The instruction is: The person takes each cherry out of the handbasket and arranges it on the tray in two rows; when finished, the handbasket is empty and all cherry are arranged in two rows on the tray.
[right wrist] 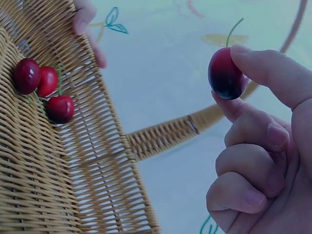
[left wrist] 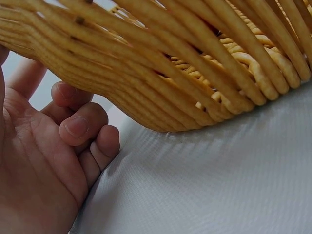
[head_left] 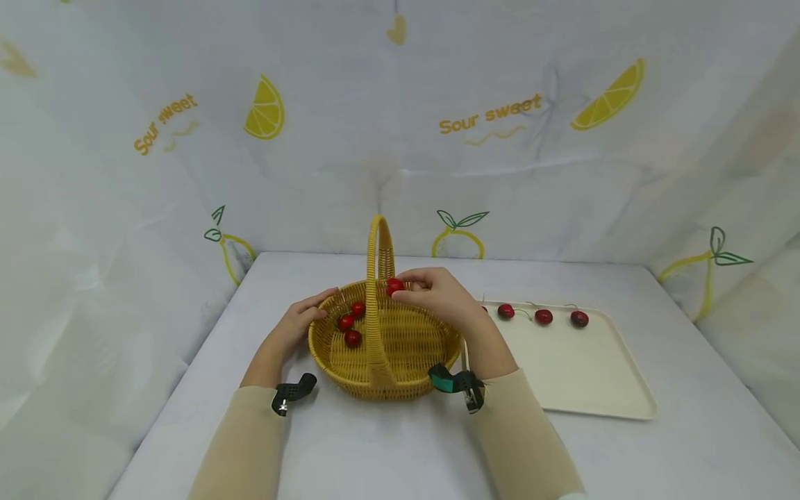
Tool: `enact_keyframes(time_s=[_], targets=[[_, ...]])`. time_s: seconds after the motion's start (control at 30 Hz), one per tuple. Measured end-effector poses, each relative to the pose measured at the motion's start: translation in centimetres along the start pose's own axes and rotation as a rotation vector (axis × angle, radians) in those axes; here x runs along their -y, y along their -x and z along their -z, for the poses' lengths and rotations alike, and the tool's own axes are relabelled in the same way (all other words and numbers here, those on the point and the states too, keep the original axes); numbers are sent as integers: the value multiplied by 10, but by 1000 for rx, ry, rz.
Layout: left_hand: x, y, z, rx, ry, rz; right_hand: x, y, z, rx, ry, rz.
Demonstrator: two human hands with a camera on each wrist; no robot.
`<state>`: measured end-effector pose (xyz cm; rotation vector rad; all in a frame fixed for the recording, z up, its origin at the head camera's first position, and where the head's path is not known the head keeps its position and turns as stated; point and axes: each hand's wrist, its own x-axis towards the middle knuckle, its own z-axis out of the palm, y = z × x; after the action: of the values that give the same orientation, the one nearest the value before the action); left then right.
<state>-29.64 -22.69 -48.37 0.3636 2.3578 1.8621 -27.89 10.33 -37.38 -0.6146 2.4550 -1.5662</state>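
A yellow wicker basket (head_left: 409,347) with a tall arched handle (head_left: 373,305) stands on the table. My left hand (head_left: 292,333) holds its left rim; in the left wrist view that hand (left wrist: 44,141) has several fingers bent beside the woven wall. Between thumb and index finger, my right hand (head_left: 446,298) pinches a red cherry (head_left: 394,286) above the basket, near the handle. In the right wrist view this cherry (right wrist: 226,74) shows a green stem, and the other fingers of the hand (right wrist: 263,141) are curled. Three cherries (head_left: 353,338) lie inside the basket's left part.
A cream rectangular tray (head_left: 581,375) lies to the right of the basket, partly behind my right forearm. Several stemmed cherries (head_left: 544,317) sit in a row along its far side. A white cloth (head_left: 350,173) printed with lemons hangs behind the table.
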Motion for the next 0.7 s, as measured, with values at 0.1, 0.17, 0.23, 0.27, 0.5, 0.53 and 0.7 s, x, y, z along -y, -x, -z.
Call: enact_keyframes(time_s=[0.1, 0.17, 0.23, 0.27, 0.5, 0.53, 0.7], targets=[[1, 0, 0, -3, -7, 3, 1, 13, 7, -35, -24, 0], [2, 0, 0, -2, -11, 5, 1, 21, 10, -55, -37, -7], [1, 1, 1, 0, -17, 6, 1, 29, 15, -71, -52, -13], [1, 2, 1, 0, -19, 6, 1, 33, 17, -76, -60, -16], [1, 2, 1, -2, -13, 24, -6, 57, 35, -127, -79, -34], [0, 3, 1, -2, -12, 25, -8, 60, 38, -133, -76, -40], [-1, 2, -2, 5, 0, 30, -20, 75, 51, -175, -52, -104]])
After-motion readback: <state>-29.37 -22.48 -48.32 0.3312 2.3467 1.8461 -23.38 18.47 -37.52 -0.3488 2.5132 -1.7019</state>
